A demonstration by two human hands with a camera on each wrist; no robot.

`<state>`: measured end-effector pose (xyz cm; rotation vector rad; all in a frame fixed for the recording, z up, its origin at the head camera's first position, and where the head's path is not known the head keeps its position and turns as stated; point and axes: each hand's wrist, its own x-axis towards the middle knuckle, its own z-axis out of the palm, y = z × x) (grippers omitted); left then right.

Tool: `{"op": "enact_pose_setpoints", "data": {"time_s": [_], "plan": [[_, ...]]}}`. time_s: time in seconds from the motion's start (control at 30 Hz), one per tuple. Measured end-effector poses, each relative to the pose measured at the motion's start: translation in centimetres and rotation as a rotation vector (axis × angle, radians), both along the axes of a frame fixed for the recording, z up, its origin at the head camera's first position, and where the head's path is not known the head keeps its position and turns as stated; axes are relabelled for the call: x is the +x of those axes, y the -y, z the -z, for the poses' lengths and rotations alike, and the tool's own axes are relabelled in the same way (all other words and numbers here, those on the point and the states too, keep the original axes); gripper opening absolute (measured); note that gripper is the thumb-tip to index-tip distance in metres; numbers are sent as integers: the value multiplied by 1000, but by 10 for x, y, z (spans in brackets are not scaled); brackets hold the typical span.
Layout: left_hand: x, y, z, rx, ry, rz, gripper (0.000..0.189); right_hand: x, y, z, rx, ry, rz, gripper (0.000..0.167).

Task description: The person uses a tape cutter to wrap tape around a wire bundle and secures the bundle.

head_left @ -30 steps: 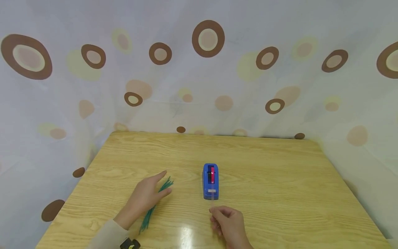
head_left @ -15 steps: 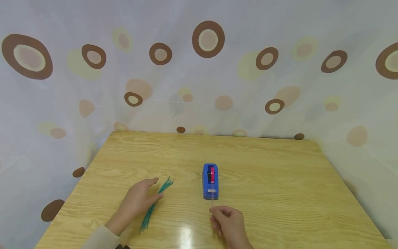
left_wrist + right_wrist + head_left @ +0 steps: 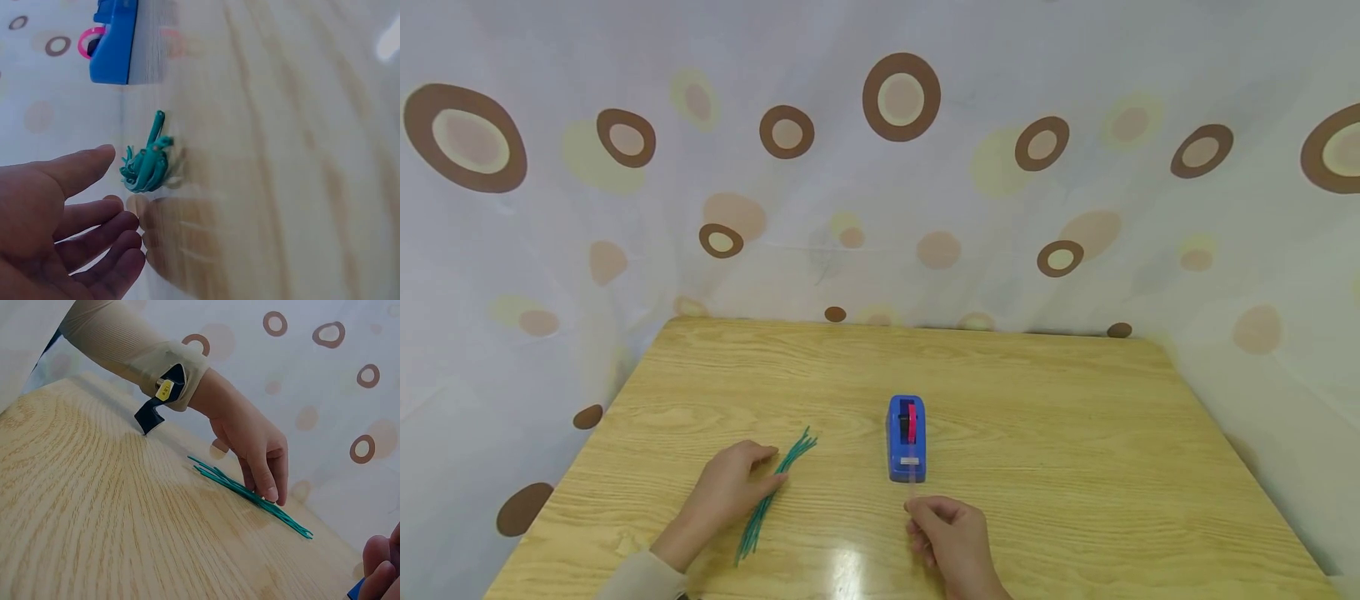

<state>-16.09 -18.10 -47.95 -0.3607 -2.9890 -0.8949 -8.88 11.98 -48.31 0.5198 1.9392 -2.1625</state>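
Note:
A blue tape dispenser [image 3: 896,467] with a pink-cored roll [image 3: 912,423] stands near the middle of the wooden table. From its front runs a thin clear strip of tape [image 3: 912,490], whose end my right hand [image 3: 953,537] pinches between thumb and forefinger. A loose bundle of thin green wire-like strands, perhaps twist ties [image 3: 758,521], lies slanted on the table left of the dispenser. My left hand [image 3: 724,487] is at the bundle's left side, its thumb over the strands in the head view. In the left wrist view, thumb and relaxed fingers [image 3: 100,234] stand apart, not closed round the bundle.
The wooden table [image 3: 1037,417] ends at the back against a pale curtain [image 3: 970,183] with brown circles. A dark strap with a yellow tag [image 3: 164,390] sits at the left sleeve's cuff.
My left hand has drawn back toward the lower left, from over the green bundle to its side. The right hand, dispenser and tape hold nearly the same place.

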Motion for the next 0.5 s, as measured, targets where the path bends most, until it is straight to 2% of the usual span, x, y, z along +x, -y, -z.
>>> {"op": "enact_pose_setpoints", "data": {"time_s": [0.3,0.5], "plan": [[1,-2,-1,-21,26,-8,39,0,-1,-3,20,24,0,20],[1,-4,0,-55,10,-17,36,0,-1,-3,28,27,4,20]]}}
